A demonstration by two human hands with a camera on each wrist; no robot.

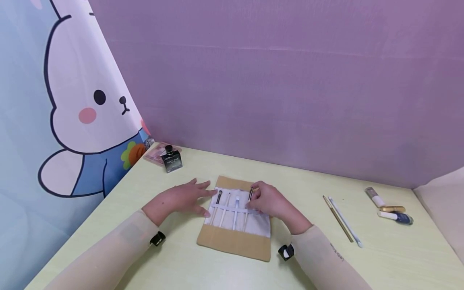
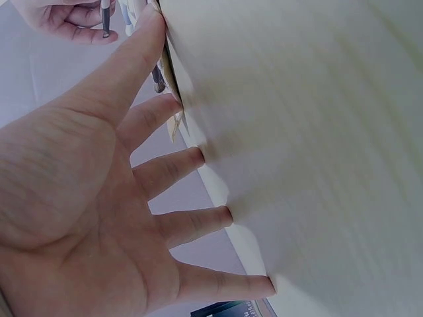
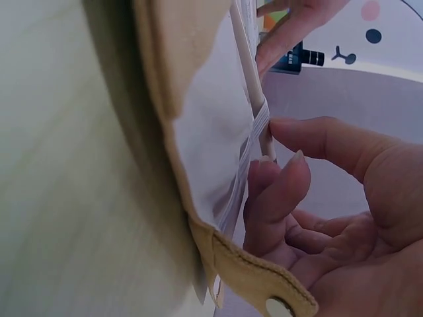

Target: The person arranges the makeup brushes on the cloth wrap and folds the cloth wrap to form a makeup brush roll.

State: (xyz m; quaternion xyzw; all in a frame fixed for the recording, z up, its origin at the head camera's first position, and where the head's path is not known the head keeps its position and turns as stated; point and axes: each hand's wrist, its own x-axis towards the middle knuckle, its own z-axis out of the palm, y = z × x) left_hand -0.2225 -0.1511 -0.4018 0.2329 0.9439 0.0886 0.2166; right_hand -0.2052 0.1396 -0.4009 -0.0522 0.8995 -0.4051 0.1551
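Observation:
A tan fabric brush roll (image 1: 233, 242) with a white lining lies unrolled on the table. Several makeup brushes stand in a row under its white elastic band (image 1: 228, 208). My right hand (image 1: 270, 199) pinches the rightmost makeup brush (image 1: 246, 222) near its dark upper end; in the right wrist view the thumb and fingers meet its handle beside the band (image 3: 260, 125). Fingers spread, my left hand (image 1: 185, 198) rests at the left edge of the roll, its thumb and index finger touching that edge. A snap strap (image 3: 264, 281) of the roll shows below the right hand.
A dark perfume bottle (image 1: 172, 160) and a pink palette (image 1: 156, 155) stand at the back left. To the right lie a brown stick (image 1: 338, 218) and a white stick (image 1: 345, 222). Farther right are a nail polish bottle (image 1: 403, 218), a gold tube (image 1: 393, 209) and a clear-and-white tube (image 1: 375, 197).

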